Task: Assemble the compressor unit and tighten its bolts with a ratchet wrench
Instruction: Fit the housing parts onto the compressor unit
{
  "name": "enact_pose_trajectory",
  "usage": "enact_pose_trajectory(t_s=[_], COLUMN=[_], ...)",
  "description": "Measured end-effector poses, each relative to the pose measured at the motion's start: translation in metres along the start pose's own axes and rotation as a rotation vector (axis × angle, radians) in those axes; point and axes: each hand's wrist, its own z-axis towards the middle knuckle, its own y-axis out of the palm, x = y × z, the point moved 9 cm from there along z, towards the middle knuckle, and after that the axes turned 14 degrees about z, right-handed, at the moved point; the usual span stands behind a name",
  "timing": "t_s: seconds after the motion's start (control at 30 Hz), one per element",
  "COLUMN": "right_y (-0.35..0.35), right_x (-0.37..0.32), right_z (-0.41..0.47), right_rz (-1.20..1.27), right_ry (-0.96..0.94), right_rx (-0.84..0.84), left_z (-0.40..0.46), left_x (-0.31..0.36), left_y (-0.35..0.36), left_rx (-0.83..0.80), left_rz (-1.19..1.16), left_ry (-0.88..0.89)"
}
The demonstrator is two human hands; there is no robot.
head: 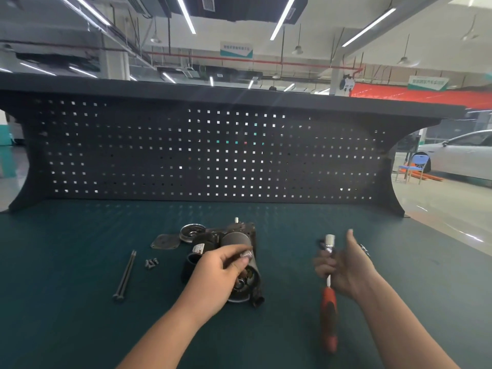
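Note:
The dark compressor unit [237, 239] lies on the green mat [80, 302], its grey cylinder pointing toward me. My left hand [215, 275] hovers over the near end and pinches a small shiny metal part [246, 254] between thumb and fingers. To the right, my right hand [346, 265] curls its fingers round the shaft of the ratchet wrench [329, 315], thumb pointing up. The wrench has a red and black handle toward me and a white piece on its head at the far end.
Left of the compressor lie a flat metal cover plate [165, 242], a round disc [192, 232], several small screws [151, 263] and two long bolts [126, 275]. A black pegboard [213, 155] walls off the back of the bench.

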Motion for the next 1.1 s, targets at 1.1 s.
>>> enact_pose_trajectory(t_s=[1.1], right_y=[0.082], right_x=[0.100], right_z=[-0.060], right_rz=[-0.356], right_ry=[0.099], right_rx=[-0.479], left_z=[0.000], left_x=[0.005], left_y=[0.003], left_rx=[-0.075], left_rz=[-0.177], left_ry=[0.094])
